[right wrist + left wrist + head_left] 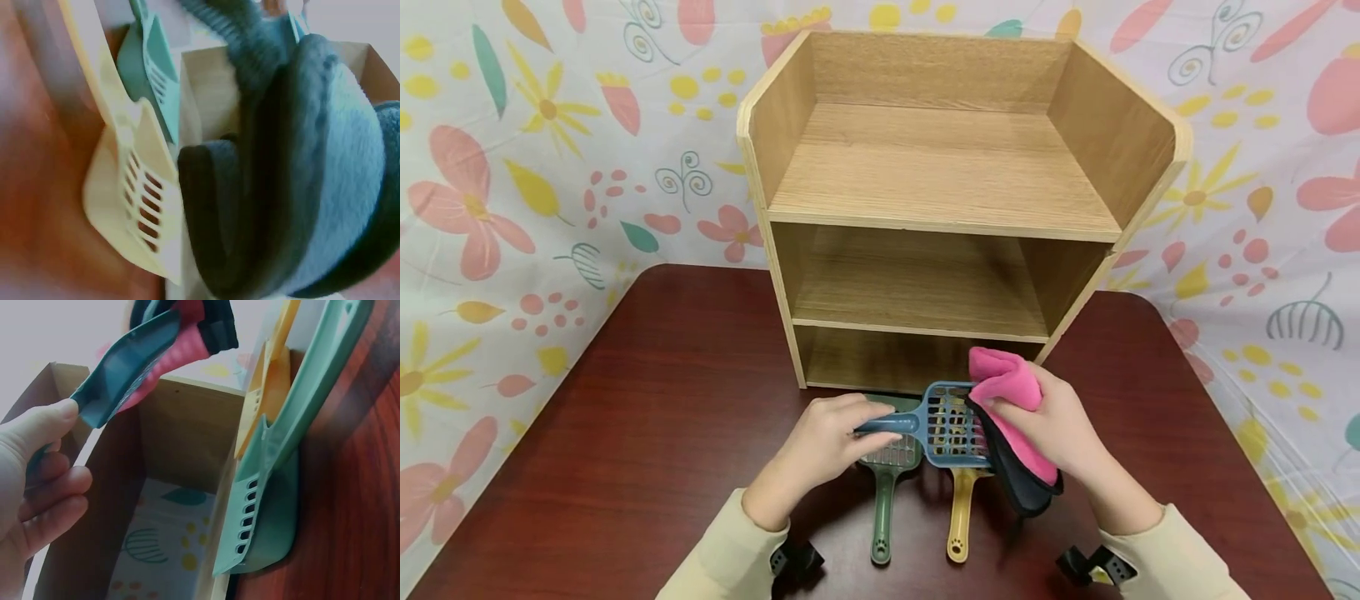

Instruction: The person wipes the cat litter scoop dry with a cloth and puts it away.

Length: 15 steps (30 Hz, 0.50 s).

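Note:
In the head view my left hand [823,446] pinches the handle of a blue litter scoop [957,429], its slotted head pointing right. My right hand [1063,421] grips a folded pink and black cloth [1003,379] against the right side of that head. Below the blue scoop are a green litter scoop [883,508] and a yellow litter scoop [961,512], handles toward me. The left wrist view shows the blue scoop [125,369] held up with the cloth [181,359] at its far end. In the right wrist view the cloth [337,181] hides my fingers.
A wooden shelf unit [940,167] with several levels stands right behind the scoops on the dark red table [685,400]. Patterned fabric [587,167] hangs around the back and sides. Beside each wrist is a small black device [797,560].

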Tool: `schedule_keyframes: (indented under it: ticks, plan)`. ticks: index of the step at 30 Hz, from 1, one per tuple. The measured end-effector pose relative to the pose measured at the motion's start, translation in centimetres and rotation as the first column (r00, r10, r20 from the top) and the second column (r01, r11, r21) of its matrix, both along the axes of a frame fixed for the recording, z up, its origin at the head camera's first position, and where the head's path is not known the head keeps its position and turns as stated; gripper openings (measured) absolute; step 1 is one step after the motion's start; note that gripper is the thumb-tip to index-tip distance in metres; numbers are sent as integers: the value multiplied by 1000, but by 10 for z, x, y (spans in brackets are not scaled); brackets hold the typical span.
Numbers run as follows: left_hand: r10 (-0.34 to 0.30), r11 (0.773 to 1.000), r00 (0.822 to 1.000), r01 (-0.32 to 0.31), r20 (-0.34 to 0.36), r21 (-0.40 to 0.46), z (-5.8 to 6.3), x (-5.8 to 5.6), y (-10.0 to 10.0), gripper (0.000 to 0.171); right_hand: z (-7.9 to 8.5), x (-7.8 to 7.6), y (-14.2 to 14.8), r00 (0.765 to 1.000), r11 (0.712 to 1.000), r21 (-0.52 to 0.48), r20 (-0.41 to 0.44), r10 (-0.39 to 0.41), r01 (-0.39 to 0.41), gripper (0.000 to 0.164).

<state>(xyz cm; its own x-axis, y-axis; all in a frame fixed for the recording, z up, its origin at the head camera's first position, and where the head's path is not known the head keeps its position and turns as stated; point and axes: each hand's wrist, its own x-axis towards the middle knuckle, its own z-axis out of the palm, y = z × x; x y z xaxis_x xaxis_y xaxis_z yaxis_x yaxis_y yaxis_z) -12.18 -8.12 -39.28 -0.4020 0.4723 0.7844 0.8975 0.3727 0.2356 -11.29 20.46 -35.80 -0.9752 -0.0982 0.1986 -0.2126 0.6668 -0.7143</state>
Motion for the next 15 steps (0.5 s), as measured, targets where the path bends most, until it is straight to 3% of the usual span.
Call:
schedule_keyframes:
  ticks: [2,4,8,11,15]
  plan:
    - [30,1000,999,-30,-35,4,0,1,2,23,-2,4,-1,997,990,-130,71,-37,46,41]
    - [64,998,996,-63,-58,18,0,1,4,23,-4,7,-3,986,957,-276,163,-39,84,46]
    - [129,989,989,-123,-77,86,-1,2,10,22,-7,13,-9,954,842,-509,298,-22,178,51]
    - [163,976,984,-150,-74,156,-4,4,17,24,-10,14,-18,940,716,-653,340,-16,248,48]
    - [195,959,979,-179,-52,219,-9,9,30,21,-14,15,-35,927,473,-816,376,0,332,50]
